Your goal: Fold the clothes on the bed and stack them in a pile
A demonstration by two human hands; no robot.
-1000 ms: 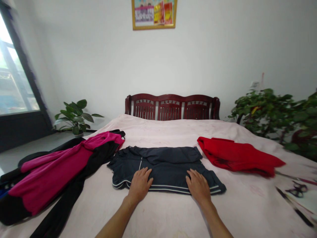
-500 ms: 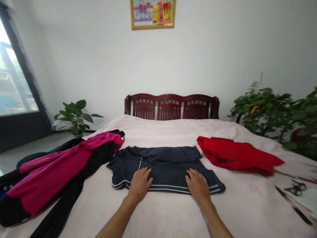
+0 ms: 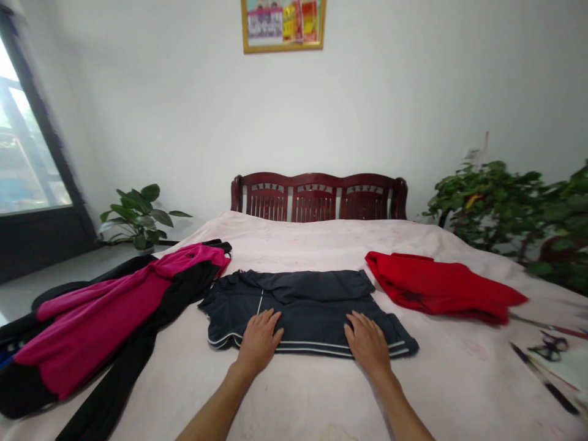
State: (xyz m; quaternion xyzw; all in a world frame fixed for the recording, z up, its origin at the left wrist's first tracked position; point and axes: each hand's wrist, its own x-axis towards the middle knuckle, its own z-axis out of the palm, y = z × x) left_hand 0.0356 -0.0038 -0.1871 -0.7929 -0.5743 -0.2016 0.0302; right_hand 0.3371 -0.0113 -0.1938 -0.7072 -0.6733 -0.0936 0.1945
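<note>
A folded dark navy garment [image 3: 312, 306] with thin white piping lies in the middle of a pale pink bed cover [image 3: 298, 392]. My left hand [image 3: 260, 340] rests flat on its near left edge, fingers stretched out. My right hand [image 3: 367, 343] lies flat on its near right edge, fingers also spread. Neither hand grips the cloth.
A pink and black garment [image 3: 105, 318] sprawls at the left. A red garment [image 3: 441, 288] lies at the right. Scissors [image 3: 549, 346] and dark pens sit at the far right edge. A dark wooden headboard [image 3: 316, 196] stands behind, with potted plants [image 3: 138, 214] at both sides.
</note>
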